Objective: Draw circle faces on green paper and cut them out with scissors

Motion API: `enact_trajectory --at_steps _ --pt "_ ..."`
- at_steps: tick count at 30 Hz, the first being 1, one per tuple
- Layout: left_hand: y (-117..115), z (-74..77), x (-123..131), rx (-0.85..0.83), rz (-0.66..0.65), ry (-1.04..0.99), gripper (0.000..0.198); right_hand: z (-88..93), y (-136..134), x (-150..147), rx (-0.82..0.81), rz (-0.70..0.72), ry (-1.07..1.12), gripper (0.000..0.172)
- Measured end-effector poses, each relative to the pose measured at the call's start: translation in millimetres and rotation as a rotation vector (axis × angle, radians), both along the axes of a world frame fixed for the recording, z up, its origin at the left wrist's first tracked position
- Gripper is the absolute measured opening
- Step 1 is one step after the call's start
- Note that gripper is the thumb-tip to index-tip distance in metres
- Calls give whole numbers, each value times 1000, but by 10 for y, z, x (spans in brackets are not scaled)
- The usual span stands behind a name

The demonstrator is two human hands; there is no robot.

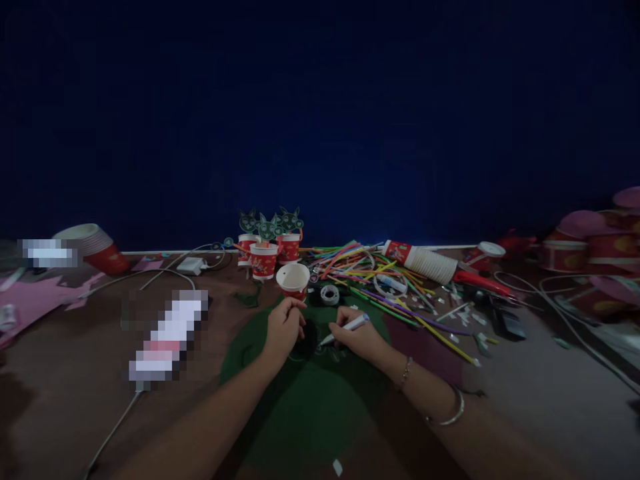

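Note:
My right hand [354, 332] is closed around a white marker [345, 328] with its tip down at a sheet of dark green paper [300, 413]. Pale drawn lines show on the paper around that tip. Over the same sheet, to the left, my left hand [286, 327] has loosely bent fingers, slightly apart, with nothing visible in them. A dark round patch, perhaps shadow, lies between the hands. Just beyond my left hand stands a red and white paper cup [293, 279]. A roll of tape [330, 295] lies beyond my right hand.
Red cups with green animal-face cutouts [265, 250] stand at the back. Colourful pipe cleaners [360, 267] and a stack of cups [425, 261] lie right of them. On the left are a blurred-out phone-like object [170, 340], a white charger [193, 265], cables and pink paper [40, 297].

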State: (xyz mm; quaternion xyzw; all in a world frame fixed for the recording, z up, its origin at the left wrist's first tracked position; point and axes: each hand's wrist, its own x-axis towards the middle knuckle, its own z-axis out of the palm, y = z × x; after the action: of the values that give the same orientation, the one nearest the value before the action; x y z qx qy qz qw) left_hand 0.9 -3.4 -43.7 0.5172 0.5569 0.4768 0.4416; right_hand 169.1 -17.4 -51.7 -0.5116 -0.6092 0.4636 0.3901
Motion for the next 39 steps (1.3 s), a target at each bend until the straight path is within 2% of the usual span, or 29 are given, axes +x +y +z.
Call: enact_trajectory --at_steps 39 --pt "2 2 -8 3 3 -6 16 2 -8 0 -13 30 3 22"
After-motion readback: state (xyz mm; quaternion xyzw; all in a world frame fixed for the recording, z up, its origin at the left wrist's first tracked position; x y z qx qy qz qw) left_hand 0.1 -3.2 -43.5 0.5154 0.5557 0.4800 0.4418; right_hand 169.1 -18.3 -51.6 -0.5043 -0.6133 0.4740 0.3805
